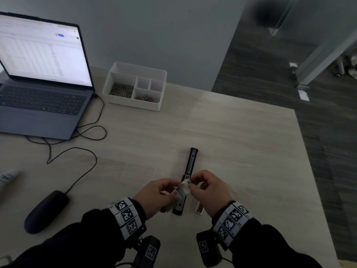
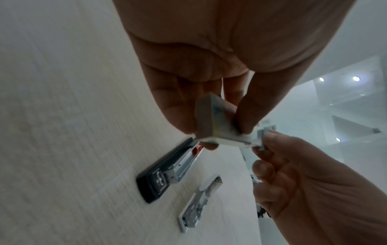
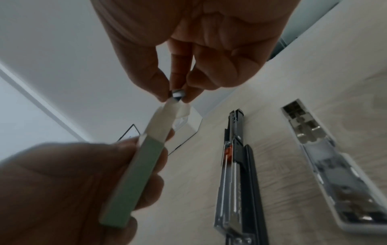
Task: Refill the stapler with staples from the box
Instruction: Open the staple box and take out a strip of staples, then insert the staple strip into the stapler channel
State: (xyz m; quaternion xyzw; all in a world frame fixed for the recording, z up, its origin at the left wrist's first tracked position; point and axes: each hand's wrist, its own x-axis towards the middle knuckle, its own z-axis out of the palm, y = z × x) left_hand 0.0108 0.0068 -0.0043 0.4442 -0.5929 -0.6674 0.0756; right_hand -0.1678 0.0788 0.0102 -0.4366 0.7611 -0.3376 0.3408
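Observation:
My left hand [image 1: 170,190] grips a small staple box [image 1: 180,192] by its sides, just above the table near the front edge. The box's end flap [image 3: 165,114] is open. My right hand [image 1: 191,183] pinches the end of a metal staple strip [image 3: 178,94] at the box's open mouth. Under the hands the black stapler [image 1: 190,165] lies flat and opened, its metal staple channel [image 3: 230,174] facing up. A white stapler part with metal insides [image 3: 326,165] lies just to its right, also [image 1: 199,207]. The strip's length is hidden inside the box [image 2: 211,121].
An open laptop [image 1: 42,89] stands at the back left, with its cables [image 1: 77,144] looping over the table. A white desk organiser [image 1: 135,86] holds clips behind the stapler. A dark mouse [image 1: 45,211] lies front left. The table edge [image 1: 309,151] runs down the right.

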